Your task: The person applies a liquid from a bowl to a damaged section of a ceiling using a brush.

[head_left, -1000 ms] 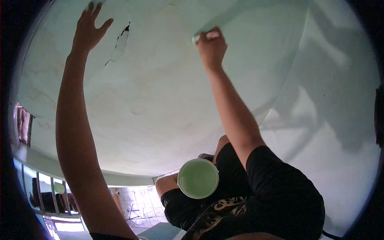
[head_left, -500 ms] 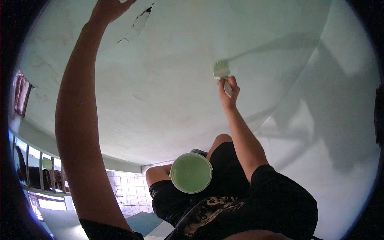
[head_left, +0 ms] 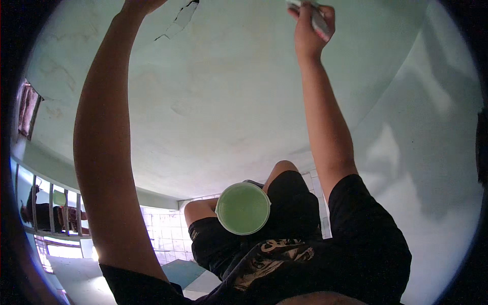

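At the top edge my right hand [head_left: 314, 35] is closed round the pale handle of a paintbrush [head_left: 319, 23]. The brush's bristles lie beyond the picture. My left arm reaches up along the left side, and only part of my left hand [head_left: 144, 4] shows at the top, against the wall; its fingers are cut off. A round tub [head_left: 268, 216] with light green paint inside stands upright at my lap, between my thighs, touched by neither hand. In front of me spreads a pale green wall [head_left: 218, 101], with a dark-edged crack and peeled patch beside my left hand.
A whitish wall [head_left: 437, 203] meets the green one at the right and carries shadows. Vertical bars [head_left: 51, 208] stand at the lower left, with a green object [head_left: 59, 197] and dark things behind them. White tiles [head_left: 170, 231] show below, past a ledge.
My right hand has moved up and a little right with the paintbrush, whose bristles have left the picture. My left hand sits slightly higher in view. The tub appears slightly higher too.
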### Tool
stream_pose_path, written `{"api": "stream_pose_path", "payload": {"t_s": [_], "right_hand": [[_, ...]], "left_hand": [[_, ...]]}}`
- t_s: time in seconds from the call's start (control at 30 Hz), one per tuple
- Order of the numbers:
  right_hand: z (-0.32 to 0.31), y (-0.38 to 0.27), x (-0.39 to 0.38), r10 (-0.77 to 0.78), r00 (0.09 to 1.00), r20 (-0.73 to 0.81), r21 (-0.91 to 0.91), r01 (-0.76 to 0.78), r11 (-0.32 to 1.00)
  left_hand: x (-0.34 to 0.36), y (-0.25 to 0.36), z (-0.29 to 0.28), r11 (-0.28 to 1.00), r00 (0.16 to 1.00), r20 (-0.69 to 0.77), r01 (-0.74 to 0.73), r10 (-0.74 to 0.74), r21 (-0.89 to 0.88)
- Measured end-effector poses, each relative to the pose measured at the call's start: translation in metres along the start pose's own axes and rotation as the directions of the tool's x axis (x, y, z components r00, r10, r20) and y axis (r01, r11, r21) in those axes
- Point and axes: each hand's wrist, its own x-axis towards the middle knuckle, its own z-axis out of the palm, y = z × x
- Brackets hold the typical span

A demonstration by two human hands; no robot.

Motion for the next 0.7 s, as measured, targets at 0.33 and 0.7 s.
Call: {"api": "stream_pose_path", "payload": {"t_s": [0.33, 0.7], "right_hand": [[-0.15, 0.035, -0.211, 0.36, 0.931, 0.053, -0.519, -0.282, 0.807], [-0.229, -0.045, -0.328, 0.676, 0.708, -0.205, -0.34, -0.699, 0.629]], "left_hand": [[0.031, -0.064, 0.05, 0.912, 0.797, -0.442, -0.35, 0.411, 0.215], [-0.058, 0.028, 0.062, 0.879, 0.919, -0.387, -0.244, 0.075, -0.409]]}}
